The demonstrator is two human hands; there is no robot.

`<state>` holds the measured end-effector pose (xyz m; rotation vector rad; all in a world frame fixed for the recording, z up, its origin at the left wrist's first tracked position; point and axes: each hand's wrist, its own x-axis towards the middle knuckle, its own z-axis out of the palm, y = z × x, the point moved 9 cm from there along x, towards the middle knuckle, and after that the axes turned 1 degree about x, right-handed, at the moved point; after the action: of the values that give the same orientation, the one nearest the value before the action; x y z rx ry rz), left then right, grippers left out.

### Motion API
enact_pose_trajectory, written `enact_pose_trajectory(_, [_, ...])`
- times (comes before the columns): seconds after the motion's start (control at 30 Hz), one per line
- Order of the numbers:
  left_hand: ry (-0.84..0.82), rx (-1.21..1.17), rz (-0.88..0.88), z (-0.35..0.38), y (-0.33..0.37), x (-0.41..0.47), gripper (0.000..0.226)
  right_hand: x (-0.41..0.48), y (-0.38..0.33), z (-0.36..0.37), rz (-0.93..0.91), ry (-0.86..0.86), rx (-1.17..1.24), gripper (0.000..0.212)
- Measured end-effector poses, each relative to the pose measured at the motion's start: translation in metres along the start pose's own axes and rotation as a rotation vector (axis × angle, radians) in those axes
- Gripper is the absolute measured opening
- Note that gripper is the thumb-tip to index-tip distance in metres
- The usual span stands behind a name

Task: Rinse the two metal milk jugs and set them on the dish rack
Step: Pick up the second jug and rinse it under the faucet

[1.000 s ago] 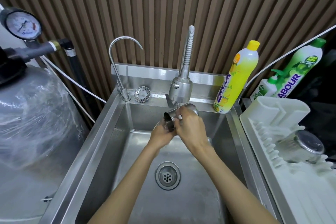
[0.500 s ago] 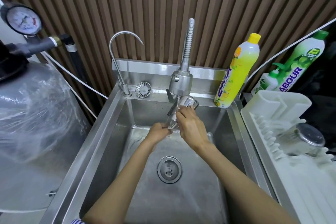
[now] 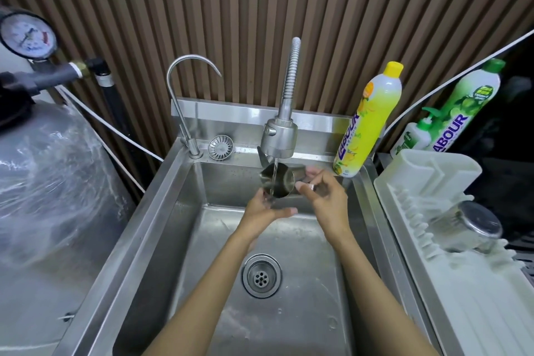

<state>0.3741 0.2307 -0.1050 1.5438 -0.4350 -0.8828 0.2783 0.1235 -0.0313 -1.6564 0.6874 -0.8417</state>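
A small metal milk jug is held over the steel sink, tilted with its mouth towards me, under water running from the spray faucet. My right hand grips the jug at its right side. My left hand is cupped open just below the jug, in the falling water. A second metal jug lies upside down on the white dish rack at the right.
A yellow detergent bottle stands on the sink's back right corner, with green bottles behind the rack. A thin gooseneck tap and a strainer sit at the back left. A wrapped tank fills the left side. The drain lies below my arms.
My right hand has swung right and turned the jug so its mouth faces me under the stream. My left hand has come off the jug and opened beneath it.
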Motion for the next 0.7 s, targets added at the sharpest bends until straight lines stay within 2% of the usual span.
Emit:
enact_pose_trajectory(0.07, [0.123, -0.027, 0.093, -0.006, 0.009, -0.005, 0.067, -0.008, 0.01, 0.006, 0.12, -0.027, 0.182, 0.029])
enact_pose_trajectory(0.13, [0.247, -0.024, 0.184, -0.014, 0.015, -0.013, 0.073, -0.016, 0.011, 0.012, 0.172, -0.041, 0.309, 0.03])
enact_pose_trajectory(0.2, [0.301, -0.004, 0.252, -0.022, 0.023, -0.019, 0.083, -0.023, 0.006, 0.019, 0.197, -0.067, 0.388, 0.028])
enact_pose_trajectory(0.33, [0.265, 0.129, 0.328, -0.034, 0.045, -0.025, 0.095, -0.029, -0.006, 0.026, 0.224, -0.073, 0.483, 0.026])
enact_pose_trajectory(0.7, [0.196, 0.196, 0.418, -0.043, 0.074, -0.044, 0.091, -0.033, -0.017, 0.031, 0.244, -0.093, 0.471, 0.024])
